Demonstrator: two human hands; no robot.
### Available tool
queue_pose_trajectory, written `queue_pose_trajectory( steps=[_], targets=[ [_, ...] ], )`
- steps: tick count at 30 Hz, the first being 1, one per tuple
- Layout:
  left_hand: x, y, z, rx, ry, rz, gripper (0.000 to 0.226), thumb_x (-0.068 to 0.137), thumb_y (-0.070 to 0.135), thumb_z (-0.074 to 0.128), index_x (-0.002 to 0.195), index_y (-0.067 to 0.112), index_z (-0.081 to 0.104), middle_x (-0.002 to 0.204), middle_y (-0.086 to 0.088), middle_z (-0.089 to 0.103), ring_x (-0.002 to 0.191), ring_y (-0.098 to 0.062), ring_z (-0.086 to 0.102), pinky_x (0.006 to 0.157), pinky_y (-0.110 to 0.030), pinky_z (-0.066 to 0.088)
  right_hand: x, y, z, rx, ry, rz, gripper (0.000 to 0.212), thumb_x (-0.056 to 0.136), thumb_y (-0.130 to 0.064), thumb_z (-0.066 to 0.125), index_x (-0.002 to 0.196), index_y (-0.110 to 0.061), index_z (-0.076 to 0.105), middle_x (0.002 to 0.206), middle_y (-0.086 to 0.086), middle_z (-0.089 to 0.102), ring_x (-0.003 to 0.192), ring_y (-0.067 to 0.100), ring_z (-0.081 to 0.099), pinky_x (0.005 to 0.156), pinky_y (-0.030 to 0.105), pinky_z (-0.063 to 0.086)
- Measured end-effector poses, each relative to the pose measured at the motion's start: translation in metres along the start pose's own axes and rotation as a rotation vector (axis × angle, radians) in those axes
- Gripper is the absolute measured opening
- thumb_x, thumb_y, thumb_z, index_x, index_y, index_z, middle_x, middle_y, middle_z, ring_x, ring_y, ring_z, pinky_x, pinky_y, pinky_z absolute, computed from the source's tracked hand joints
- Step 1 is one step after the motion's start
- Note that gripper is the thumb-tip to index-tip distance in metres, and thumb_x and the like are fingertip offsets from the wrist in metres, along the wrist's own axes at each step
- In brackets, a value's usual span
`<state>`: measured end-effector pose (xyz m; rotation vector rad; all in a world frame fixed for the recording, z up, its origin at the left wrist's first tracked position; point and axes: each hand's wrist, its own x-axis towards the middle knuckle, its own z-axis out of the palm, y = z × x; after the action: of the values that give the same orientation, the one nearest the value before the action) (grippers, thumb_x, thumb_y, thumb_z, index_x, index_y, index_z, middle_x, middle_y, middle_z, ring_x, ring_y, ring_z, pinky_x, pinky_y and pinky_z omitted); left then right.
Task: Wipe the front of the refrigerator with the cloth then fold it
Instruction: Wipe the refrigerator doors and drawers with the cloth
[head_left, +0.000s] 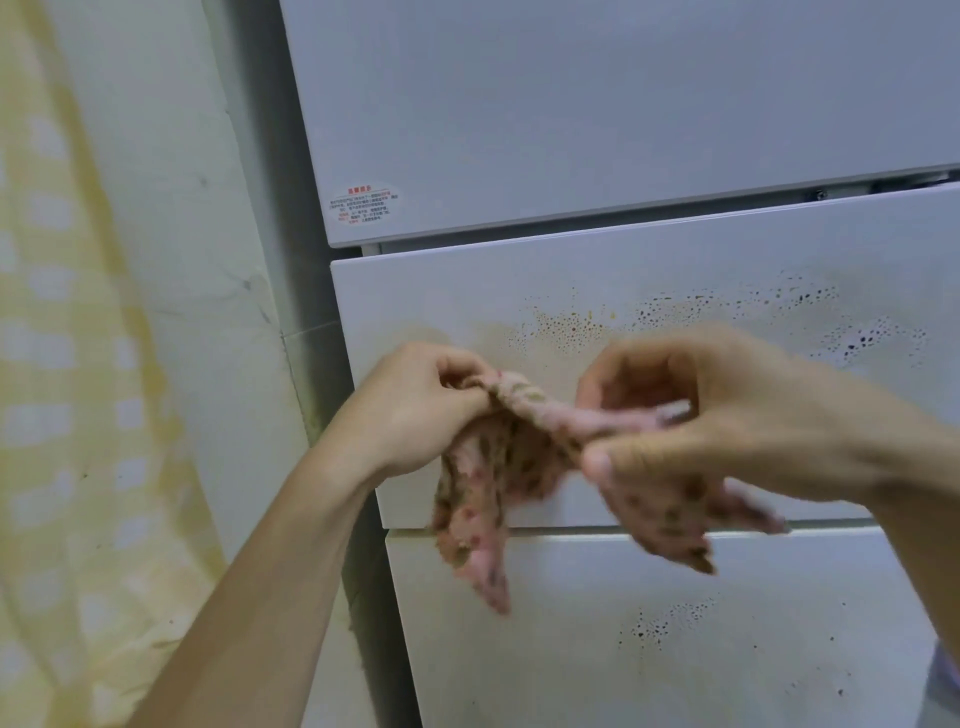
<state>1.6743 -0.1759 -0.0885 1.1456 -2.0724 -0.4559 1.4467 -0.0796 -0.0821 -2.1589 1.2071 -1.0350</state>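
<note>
The cloth (519, 452) was held up between both hands in front of the fridge (623, 130). One bunched end was gripped by the left hand (421, 410), its fingers curled round the fabric. The other end was pinched by the right hand (727, 415) between thumb and fingers, with the remaining fingers bent above it. A short span of pink, brown-patterned fabric was stretched between the two hands, and loose ends were hung below each, reaching past the seam between the middle and lower panels. Whether the fridge was touched by the cloth could not be told, as the fabric and the right hand were blurred. Dark spots (571, 322) and a brownish smear were seen on the middle panel above the hands, and more spots on the lower panel. A sticker (365, 204) with red and dark print was fixed near the lower left corner of the top door. To the left, a pale wall (197, 208) and a yellow curtain (62, 364) were seen.
</note>
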Motion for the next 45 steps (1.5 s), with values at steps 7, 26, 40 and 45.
queue_pose_trajectory(
  steps=[7, 26, 40, 45],
  targets=[
    [-0.010, 0.012, -0.005, -0.273, 0.089, 0.201, 0.020, 0.094, 0.002, 0.071, 0.089, 0.018, 0.083, 0.084, 0.002, 0.081, 0.080, -0.017, 0.078, 0.074, -0.028, 0.062, 0.012, 0.019, 0.013, -0.168, 0.285, 0.151, 0.060, 0.080, -0.075, 0.046, 0.088, -0.021, 0.071, 0.079, -0.005, 0.076, 0.072, 0.012, 0.073, 0.079, 0.046, 0.063],
    [-0.014, 0.002, -0.031, -0.407, -0.204, 0.146, 0.017, 0.078, 0.014, 0.079, 0.094, 0.014, 0.084, 0.094, -0.012, 0.081, 0.086, -0.019, 0.076, 0.075, -0.023, 0.060, 0.006, 0.017, 0.015, 0.223, 0.150, 0.033, 0.027, 0.075, -0.042, 0.080, 0.087, -0.018, 0.076, 0.085, -0.002, 0.078, 0.081, 0.011, 0.073, 0.068, 0.017, 0.051],
    [-0.023, -0.021, 0.002, -1.115, -0.269, -0.140, 0.075, 0.100, 0.049, 0.037, 0.147, -0.007, 0.047, 0.155, -0.038, 0.036, 0.137, -0.045, 0.047, 0.126, -0.061, 0.024, 0.025, 0.012, 0.033, 0.221, 0.395, 0.059, 0.031, 0.086, -0.043, 0.077, 0.079, -0.013, 0.076, 0.074, 0.002, 0.075, 0.067, 0.012, 0.072, 0.065, 0.024, 0.048],
    [-0.027, -0.018, 0.004, -0.672, -0.152, -0.037, 0.051, 0.090, 0.048, 0.068, 0.121, 0.007, 0.072, 0.119, -0.013, 0.077, 0.111, -0.029, 0.073, 0.096, -0.043, 0.057, 0.026, 0.017, 0.033, 0.324, 0.313, 0.099, 0.026, 0.081, -0.043, 0.079, 0.071, -0.019, 0.078, 0.076, 0.003, 0.077, 0.069, 0.017, 0.075, 0.056, 0.021, 0.053]
  ],
)
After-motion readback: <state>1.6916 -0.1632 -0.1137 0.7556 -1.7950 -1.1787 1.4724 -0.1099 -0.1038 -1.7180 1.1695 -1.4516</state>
